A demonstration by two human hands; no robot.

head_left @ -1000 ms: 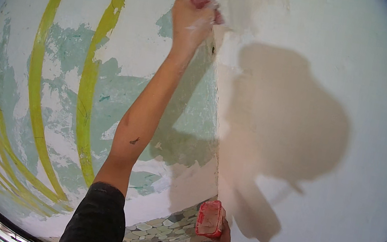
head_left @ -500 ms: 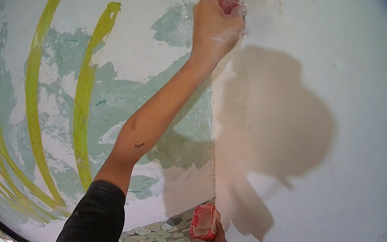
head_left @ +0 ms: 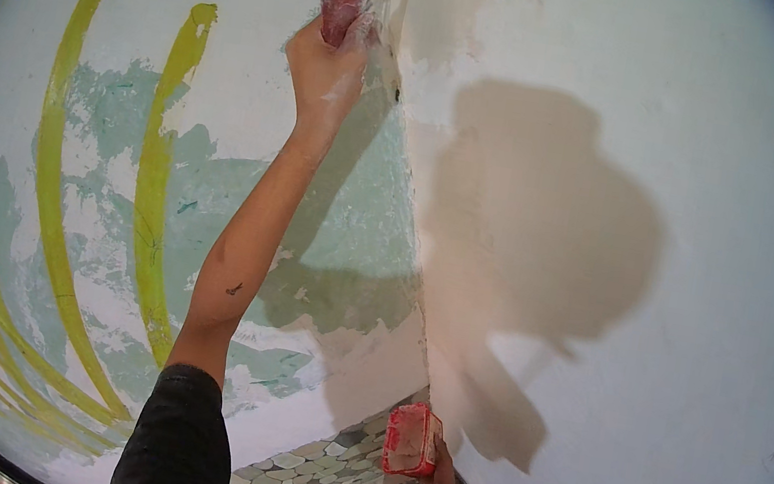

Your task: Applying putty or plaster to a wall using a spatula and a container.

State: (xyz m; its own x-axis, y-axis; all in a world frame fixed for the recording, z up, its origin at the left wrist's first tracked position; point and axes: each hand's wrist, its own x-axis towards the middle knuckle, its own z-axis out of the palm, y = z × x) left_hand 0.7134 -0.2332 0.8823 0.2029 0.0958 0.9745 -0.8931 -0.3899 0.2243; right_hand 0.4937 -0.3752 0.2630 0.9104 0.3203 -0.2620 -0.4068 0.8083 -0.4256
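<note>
My left hand (head_left: 326,72) is raised high, fingers closed round the red handle of a putty knife (head_left: 345,8). Its pale blade presses on the wall just left of the corner (head_left: 413,206), at the edge of a fresh beige putty patch (head_left: 449,9). My left forearm and black sleeve run up from the lower edge. Low down, my right hand (head_left: 443,476) grips a second red-handled spreader (head_left: 410,438), held near the foot of the corner, away from the wall.
The left wall (head_left: 112,188) carries flaking green paint and curved yellow stripes (head_left: 155,175). The right wall (head_left: 703,292) is white, with my shadow (head_left: 543,216) across it. Mosaic floor tiles (head_left: 312,458) show at the bottom.
My left hand with the putty knife went right along the wall, then came back left and a little lower. My right hand has barely moved.
</note>
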